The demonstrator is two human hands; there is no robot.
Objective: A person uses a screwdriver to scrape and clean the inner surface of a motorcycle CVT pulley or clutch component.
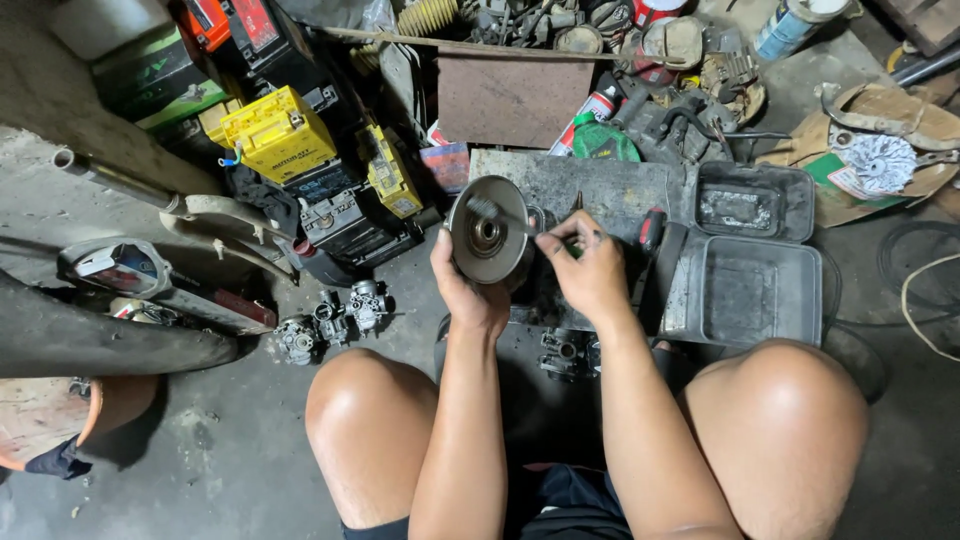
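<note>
Right now my left hand (466, 290) is wrapped around the lower rim of a round metal pulley disc (488, 232), a scooter drive-face kind of part, holding it upright and tilted toward me above the dirty grey board (600, 190) on the floor. My fingers are curled behind it and the thumb is pressed on the front edge, so that grip is firmly closed on the disc. My right hand (590, 265) is pinched shut on the handle end of a small brush (497, 212), whose bristled tip lies across the disc's face just above the centre hub.

As I judge it, the cleaning of this disc is under way and not finished: the face looks dull grey with darker grime near the hub, and I cannot tell how much of it has been brushed. The back of the disc is hidden from me.

Other parts seem untouched. Three small carburettors (330, 322) sit together on the concrete floor (230, 440) to my left, and another carburettor (562, 352) lies between my knees, under my forearms. The open black plastic case (750, 250) stands just right of my right hand, its trays nearly bare. A red-handled screwdriver (650, 228) rests beside the case, and yellow batteries (275, 130) are stacked farther off to the left.
</note>
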